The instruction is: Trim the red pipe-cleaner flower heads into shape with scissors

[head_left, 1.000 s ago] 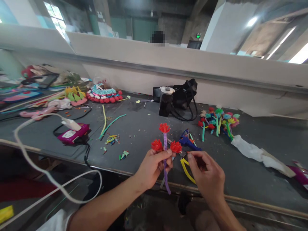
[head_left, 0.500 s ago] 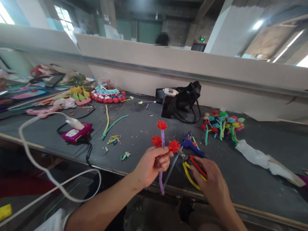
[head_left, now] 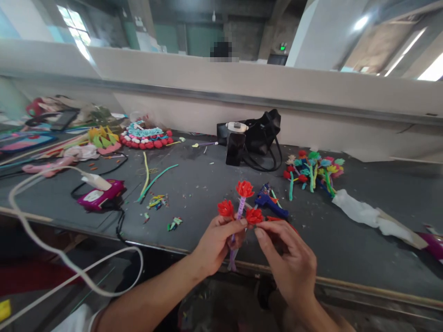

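My left hand [head_left: 221, 242] is closed around a purple fuzzy pipe-cleaner stem [head_left: 241, 207] that stands upright, its lower end hanging below the fist. A red pipe-cleaner flower [head_left: 244, 188] tops this stem. Two more red flowers sit lower, one on the left [head_left: 226, 208] and one on the right [head_left: 254, 216]. At the right flower's base, the thumb and forefinger of my right hand [head_left: 289, 258] come together in a pinch. Cutting pliers [head_left: 273, 218] with a red handle lie on the table behind that hand, mostly hidden by it.
A blue glue gun [head_left: 272, 204] lies just beyond my hands. Colourful pipe-cleaner flowers [head_left: 314, 168] are at the right, a black bag [head_left: 265, 133] at the back. Pipe cleaners [head_left: 157, 181], small scraps [head_left: 175, 224] and a purple power strip [head_left: 100, 196] with a white cable are on the left.
My right hand has let go of the pliers and moved left to the right-hand red flower. The flowers stand slightly closer to me as the view has shifted.
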Demonstrator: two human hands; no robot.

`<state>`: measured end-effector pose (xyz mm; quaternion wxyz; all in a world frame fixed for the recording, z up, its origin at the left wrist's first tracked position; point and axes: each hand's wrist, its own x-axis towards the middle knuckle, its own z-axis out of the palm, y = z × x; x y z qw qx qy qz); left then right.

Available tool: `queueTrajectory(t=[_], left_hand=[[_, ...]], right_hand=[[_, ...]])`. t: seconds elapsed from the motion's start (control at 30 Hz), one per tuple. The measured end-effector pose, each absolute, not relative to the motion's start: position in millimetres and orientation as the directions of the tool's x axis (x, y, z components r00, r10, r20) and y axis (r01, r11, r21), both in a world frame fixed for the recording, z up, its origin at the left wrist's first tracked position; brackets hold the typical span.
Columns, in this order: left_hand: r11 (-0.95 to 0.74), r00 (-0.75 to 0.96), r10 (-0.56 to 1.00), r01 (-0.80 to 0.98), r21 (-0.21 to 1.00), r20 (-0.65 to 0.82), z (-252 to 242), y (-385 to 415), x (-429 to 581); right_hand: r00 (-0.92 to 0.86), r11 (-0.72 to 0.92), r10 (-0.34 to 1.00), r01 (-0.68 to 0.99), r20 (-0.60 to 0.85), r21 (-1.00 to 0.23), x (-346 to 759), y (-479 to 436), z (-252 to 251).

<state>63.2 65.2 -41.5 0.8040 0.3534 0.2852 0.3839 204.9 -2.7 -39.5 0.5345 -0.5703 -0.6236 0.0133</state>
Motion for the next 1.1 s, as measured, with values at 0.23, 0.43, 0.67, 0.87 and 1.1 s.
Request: queueTrajectory(t=[0.23,0.43,0.67,0.87,1.1], left_hand=[[0.436,0.529,0.831,-0.425,0.793,-0.173,-39.4,64.3,63.1],[0.419,0.537,0.828,-0.395,0.818,-0.164,-35.8,62.5,62.6],[0.431,0.481,0.854,-0.442,0.787,-0.198,-36.9,59.6,66.0],[0.451,0.467,0.857,-0.478,0.754,-0.216,-39.8,58.6,67.6],[0.4,0.423,0.885,-0.48,0.78,-0.193,-38.1,55.4,68.4]], right_hand=[[0.365,0.237,0.717,0.674,0.594,-0.7,199.2,1.2,-36.2],[0.389,0.22,0.733,0.641,0.558,-0.736,197.9,2.4,-38.7],[0.37,0.244,0.734,0.64,0.57,-0.729,194.2,2.8,-38.5],[0.339,0.276,0.705,0.678,0.623,-0.682,190.2,3.1,-43.4],[0.253,0.31,0.638,0.78,0.727,-0.544,189.8,3.1,-46.2]])
